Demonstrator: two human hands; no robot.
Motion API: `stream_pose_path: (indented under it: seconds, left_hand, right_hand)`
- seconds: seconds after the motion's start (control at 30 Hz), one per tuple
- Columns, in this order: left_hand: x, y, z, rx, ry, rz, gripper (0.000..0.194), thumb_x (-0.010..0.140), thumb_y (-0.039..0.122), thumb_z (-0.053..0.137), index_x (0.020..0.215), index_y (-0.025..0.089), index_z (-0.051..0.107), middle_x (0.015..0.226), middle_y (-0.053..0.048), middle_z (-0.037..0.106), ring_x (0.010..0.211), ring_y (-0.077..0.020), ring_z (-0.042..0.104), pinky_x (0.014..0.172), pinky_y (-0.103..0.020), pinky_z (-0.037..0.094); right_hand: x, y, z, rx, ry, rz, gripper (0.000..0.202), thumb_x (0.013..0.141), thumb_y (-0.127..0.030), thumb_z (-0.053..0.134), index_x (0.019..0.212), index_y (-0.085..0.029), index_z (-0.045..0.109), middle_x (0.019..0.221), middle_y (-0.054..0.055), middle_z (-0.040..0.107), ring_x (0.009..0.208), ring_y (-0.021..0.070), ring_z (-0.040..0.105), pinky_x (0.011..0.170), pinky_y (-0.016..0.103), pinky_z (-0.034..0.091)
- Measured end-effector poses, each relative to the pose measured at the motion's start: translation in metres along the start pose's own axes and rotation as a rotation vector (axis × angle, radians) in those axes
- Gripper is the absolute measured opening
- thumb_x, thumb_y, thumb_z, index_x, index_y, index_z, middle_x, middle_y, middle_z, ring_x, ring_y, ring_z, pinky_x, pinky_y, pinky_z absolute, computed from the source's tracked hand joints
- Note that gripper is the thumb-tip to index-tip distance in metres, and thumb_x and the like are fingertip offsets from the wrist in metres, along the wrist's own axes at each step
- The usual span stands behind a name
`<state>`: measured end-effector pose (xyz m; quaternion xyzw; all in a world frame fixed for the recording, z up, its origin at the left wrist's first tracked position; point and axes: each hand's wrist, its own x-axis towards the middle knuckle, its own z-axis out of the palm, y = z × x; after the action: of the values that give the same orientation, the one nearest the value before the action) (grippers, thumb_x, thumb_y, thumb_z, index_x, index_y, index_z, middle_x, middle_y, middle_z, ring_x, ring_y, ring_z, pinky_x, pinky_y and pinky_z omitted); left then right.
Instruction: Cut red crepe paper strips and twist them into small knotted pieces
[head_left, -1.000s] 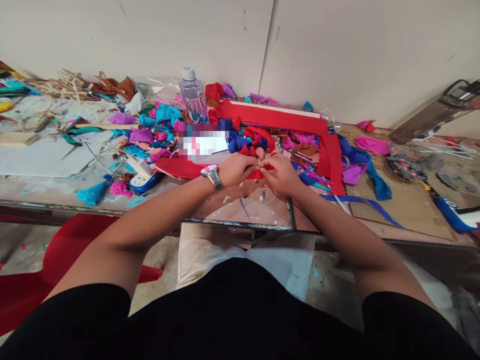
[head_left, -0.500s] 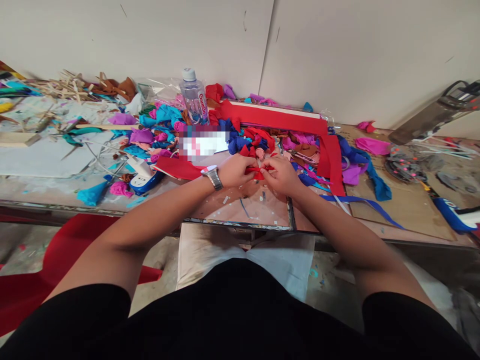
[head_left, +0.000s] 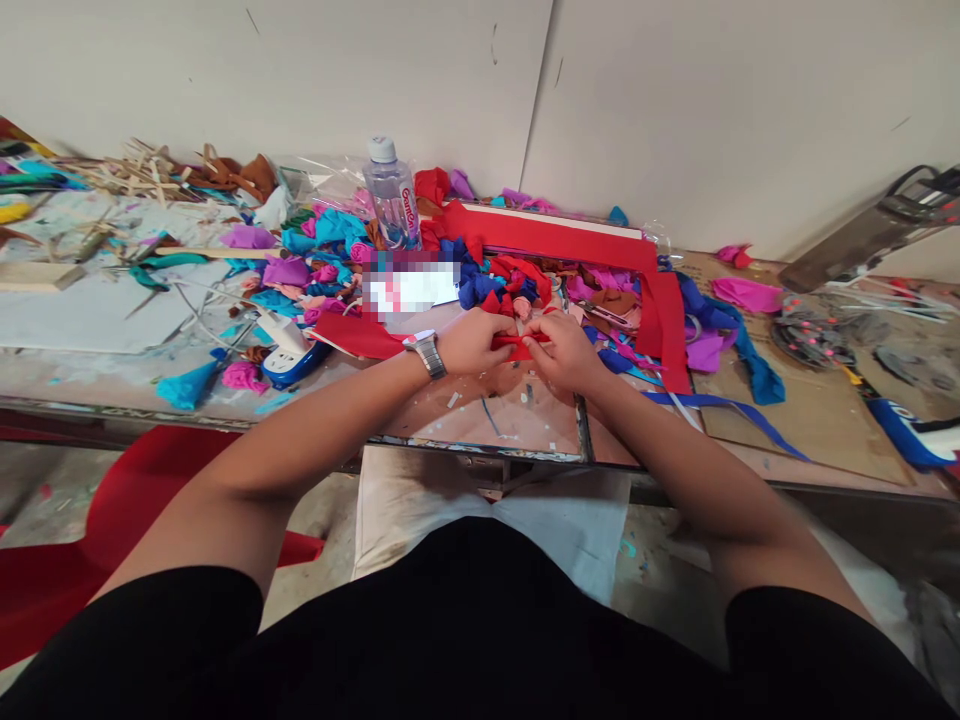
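Observation:
Between my two hands a small strip of red crepe paper (head_left: 520, 351) is pinched, low over the table. My left hand (head_left: 478, 340), with a metal watch (head_left: 427, 354) on its wrist, closes thumb and fingertips on the strip's left part. My right hand (head_left: 561, 346) grips its right part, thumb against the bent index finger. My fingers hide much of the strip. Just beyond lie crumpled red and dark blue paper pieces (head_left: 480, 287) and a phone (head_left: 420, 286) with a bright, blurred screen.
A water bottle (head_left: 394, 200) stands behind the phone. Red paper strips (head_left: 555, 238) lie at the back. At left are a power strip (head_left: 294, 360) and green-handled pliers (head_left: 150, 273). A dark flask (head_left: 847, 235) leans at right, near cardboard (head_left: 825, 430) and a blue ribbon (head_left: 742, 410).
Both hands stay in nearly the same place, pinching the red strip, and the fingers have shifted only slightly. The whole view has moved a touch.

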<state>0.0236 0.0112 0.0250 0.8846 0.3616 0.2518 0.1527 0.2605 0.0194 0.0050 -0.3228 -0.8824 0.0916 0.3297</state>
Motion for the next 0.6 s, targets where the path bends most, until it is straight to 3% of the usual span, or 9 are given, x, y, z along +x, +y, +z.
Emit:
stream_pose_path:
  seconds: [0.33, 0.6]
  left_hand:
    - [0.0013, 0.0013, 0.0001, -0.078, -0.001, -0.017, 0.023, 0.091, 0.031, 0.058, 0.085, 0.016, 0.074, 0.078, -0.003, 0.073, 0.065, -0.0145, 0.056, 0.067, -0.030, 0.039]
    - [0.0018, -0.0002, -0.0013, -0.236, -0.037, -0.067, 0.026, 0.090, 0.037, 0.060, 0.084, 0.014, 0.072, 0.076, -0.001, 0.069, 0.068, -0.0134, 0.054, 0.066, -0.028, 0.039]
  right_hand:
    - [0.0007, -0.0057, -0.0042, 0.011, 0.002, -0.004, 0.029, 0.105, -0.050, 0.056, 0.098, -0.024, 0.068, 0.096, 0.010, 0.076, 0.095, 0.0303, 0.067, 0.091, 0.046, 0.045]
    - [0.0007, -0.0098, -0.0075, 0.016, 0.037, -0.022, 0.021, 0.102, -0.041, 0.061, 0.099, -0.025, 0.074, 0.098, 0.009, 0.081, 0.098, 0.0307, 0.071, 0.095, 0.048, 0.048]
